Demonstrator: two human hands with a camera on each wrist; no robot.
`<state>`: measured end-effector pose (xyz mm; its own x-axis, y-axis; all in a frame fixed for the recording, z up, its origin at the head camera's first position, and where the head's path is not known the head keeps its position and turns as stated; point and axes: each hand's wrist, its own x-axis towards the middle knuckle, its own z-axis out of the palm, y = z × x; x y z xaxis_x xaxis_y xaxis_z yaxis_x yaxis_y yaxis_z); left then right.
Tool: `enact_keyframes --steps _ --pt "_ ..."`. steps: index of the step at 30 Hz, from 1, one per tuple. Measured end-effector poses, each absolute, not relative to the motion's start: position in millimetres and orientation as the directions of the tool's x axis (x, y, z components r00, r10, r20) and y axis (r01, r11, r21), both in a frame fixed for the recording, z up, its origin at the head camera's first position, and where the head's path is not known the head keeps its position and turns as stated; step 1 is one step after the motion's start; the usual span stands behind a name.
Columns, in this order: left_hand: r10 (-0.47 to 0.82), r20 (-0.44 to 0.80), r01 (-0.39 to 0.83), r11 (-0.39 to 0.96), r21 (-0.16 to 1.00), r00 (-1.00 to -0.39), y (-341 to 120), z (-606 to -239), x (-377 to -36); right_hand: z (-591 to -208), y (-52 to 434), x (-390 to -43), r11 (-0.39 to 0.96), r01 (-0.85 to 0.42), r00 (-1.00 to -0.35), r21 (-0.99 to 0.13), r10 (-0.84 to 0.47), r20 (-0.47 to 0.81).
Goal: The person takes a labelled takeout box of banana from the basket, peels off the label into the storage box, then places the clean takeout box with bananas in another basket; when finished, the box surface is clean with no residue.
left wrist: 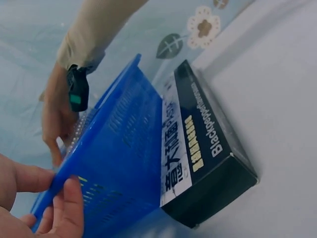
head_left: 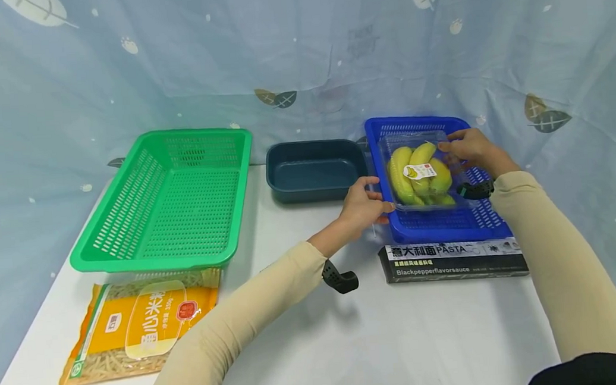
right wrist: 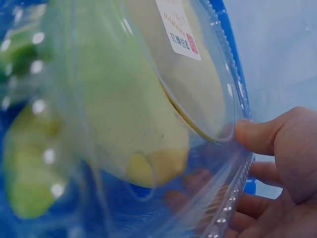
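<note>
A blue plastic basket [head_left: 439, 231] stands at the right of the table. In it is a clear plastic fruit box [head_left: 420, 184] holding yellow bananas and a rounder yellow-green fruit, with a white label on the lid. My right hand [head_left: 473, 148] grips the box's right edge; in the right wrist view the thumb [right wrist: 257, 136] presses the rim and the fingers pass behind the clear plastic. My left hand [head_left: 363, 208] is at the basket's left side. The left wrist view shows its thumb and fingers [left wrist: 69, 208] pinching the blue rim [left wrist: 74, 161] from both sides.
A black pasta box [head_left: 455, 268] lies right in front of the blue basket. A dark teal tub [head_left: 319, 193] stands at the back middle. To the left are a green basket [head_left: 181, 213] and an orange noodle packet [head_left: 145, 323]. A patterned blue curtain [head_left: 298, 50] hangs behind.
</note>
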<state>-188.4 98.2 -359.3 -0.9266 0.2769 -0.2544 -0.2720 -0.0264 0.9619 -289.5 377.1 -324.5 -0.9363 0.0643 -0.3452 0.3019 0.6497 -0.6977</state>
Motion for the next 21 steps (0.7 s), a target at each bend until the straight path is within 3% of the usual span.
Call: enact_keyframes --steps 21 --pt "0.318 -0.230 -0.251 -0.026 0.968 -0.920 94.1 -360.1 -185.9 -289.5 388.4 -273.9 0.617 0.251 -0.968 -0.746 0.162 -0.192"
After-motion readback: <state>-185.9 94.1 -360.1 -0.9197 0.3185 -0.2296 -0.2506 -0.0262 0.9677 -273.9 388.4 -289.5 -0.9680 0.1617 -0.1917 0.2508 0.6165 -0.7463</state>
